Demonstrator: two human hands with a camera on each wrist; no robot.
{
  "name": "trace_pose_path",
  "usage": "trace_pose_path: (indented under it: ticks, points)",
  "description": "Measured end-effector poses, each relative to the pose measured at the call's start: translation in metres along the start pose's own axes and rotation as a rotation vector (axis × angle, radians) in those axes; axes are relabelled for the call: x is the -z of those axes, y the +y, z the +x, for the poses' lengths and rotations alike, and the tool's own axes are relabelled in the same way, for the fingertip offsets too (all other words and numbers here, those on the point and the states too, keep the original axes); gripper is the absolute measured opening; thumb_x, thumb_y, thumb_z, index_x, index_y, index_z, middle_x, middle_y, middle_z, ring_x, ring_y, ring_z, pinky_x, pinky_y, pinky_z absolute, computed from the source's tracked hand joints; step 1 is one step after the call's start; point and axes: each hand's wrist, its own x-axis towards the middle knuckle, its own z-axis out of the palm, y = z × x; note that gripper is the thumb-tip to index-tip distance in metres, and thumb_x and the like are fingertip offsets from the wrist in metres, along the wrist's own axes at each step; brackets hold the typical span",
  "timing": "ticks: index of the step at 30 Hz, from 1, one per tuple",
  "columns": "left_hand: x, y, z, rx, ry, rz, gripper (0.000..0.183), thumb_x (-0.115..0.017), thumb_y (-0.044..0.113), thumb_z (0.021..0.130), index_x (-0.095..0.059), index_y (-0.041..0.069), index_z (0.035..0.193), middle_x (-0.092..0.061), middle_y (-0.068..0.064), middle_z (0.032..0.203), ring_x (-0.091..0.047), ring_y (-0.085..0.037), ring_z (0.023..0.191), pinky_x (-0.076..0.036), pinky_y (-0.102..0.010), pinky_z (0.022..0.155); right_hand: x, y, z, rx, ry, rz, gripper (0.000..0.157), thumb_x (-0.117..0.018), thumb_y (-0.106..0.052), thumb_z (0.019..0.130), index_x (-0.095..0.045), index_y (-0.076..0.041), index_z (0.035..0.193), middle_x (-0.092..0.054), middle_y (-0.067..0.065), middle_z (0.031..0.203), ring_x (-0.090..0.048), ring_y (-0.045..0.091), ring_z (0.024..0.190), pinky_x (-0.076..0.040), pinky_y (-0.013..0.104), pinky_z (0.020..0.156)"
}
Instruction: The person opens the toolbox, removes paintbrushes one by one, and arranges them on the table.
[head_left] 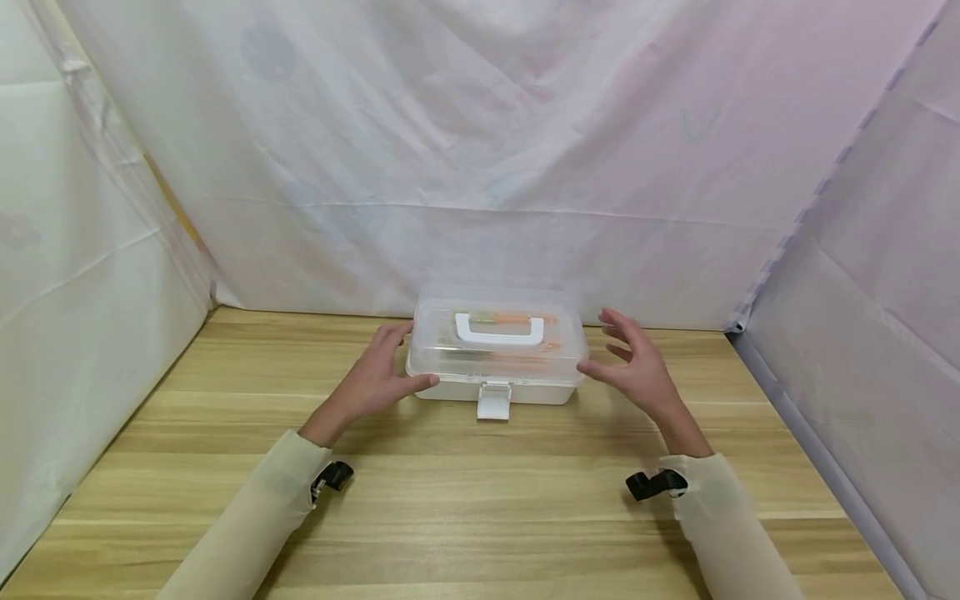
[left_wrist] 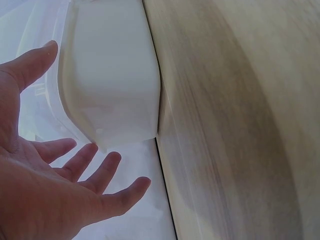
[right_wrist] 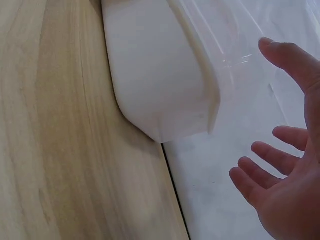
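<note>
A white plastic storage box [head_left: 450,390] stands at the far middle of the table, its clear lid [head_left: 427,333] down on it. On top of the lid is a white carry handle [head_left: 498,337], and the front latch [head_left: 493,402] is flipped outward. Orange and green items [head_left: 513,318] show blurred through the lid. My left hand [head_left: 378,375] is at the box's left end, fingers spread, thumb across the front left corner. Beside the right end, my right hand [head_left: 637,371] holds its fingers apart, with the thumb tip right at the lid's edge. Neither palm has anything in it.
The wood-grain table [head_left: 480,508] ends behind the box at a hanging white cloth [head_left: 480,167]. More cloth hangs along the left side [head_left: 90,292] and right side [head_left: 862,292]. A black wrist mount [head_left: 656,483] sticks out from the right sleeve, another [head_left: 333,477] from the left.
</note>
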Motion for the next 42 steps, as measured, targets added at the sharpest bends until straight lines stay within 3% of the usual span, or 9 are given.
trace_pose_path:
  ticks: [7,15,26,42]
  points:
    - [0.001,-0.001,0.000,0.006,-0.007,-0.002,0.102,-0.092,0.037,0.090,-0.037,0.008,0.170,-0.041,-0.023,0.162,-0.046,-0.047,0.147,-0.040,-0.070,0.117,-0.005,0.006,0.000,-0.057,-0.088,0.006,0.105,-0.092,-0.014,0.092,-0.028,-0.008,0.174,-0.035,0.022,0.174,-0.038,0.046,0.157,-0.035,0.062,0.125]
    - [0.001,-0.004,0.003,0.002,-0.022,0.006,0.100,-0.094,0.033,0.089,-0.040,0.005,0.168,-0.044,-0.024,0.166,-0.038,-0.046,0.155,-0.033,-0.071,0.122,-0.010,0.010,0.000,-0.072,-0.160,-0.025,0.106,-0.092,-0.019,0.093,-0.026,-0.006,0.175,-0.047,0.025,0.166,-0.047,0.045,0.151,-0.040,0.062,0.121]
    - [0.002,-0.003,0.003,-0.025,-0.027,0.005,0.094,-0.094,0.029,0.089,-0.045,0.004,0.166,-0.051,-0.021,0.163,-0.043,-0.045,0.153,-0.036,-0.068,0.122,-0.013,0.009,0.000,-0.055,-0.181,-0.046,0.095,-0.094,-0.019,0.092,-0.041,-0.005,0.169,-0.052,0.021,0.163,-0.055,0.044,0.145,-0.045,0.058,0.118]
    - [0.002,-0.005,0.002,-0.024,-0.022,0.009,0.093,-0.093,0.032,0.090,-0.046,0.005,0.166,-0.051,-0.021,0.164,-0.043,-0.045,0.153,-0.036,-0.069,0.121,-0.018,0.010,-0.001,-0.058,-0.190,-0.059,0.097,-0.095,-0.019,0.090,-0.042,-0.004,0.169,-0.056,0.023,0.159,-0.058,0.046,0.142,-0.047,0.060,0.116]
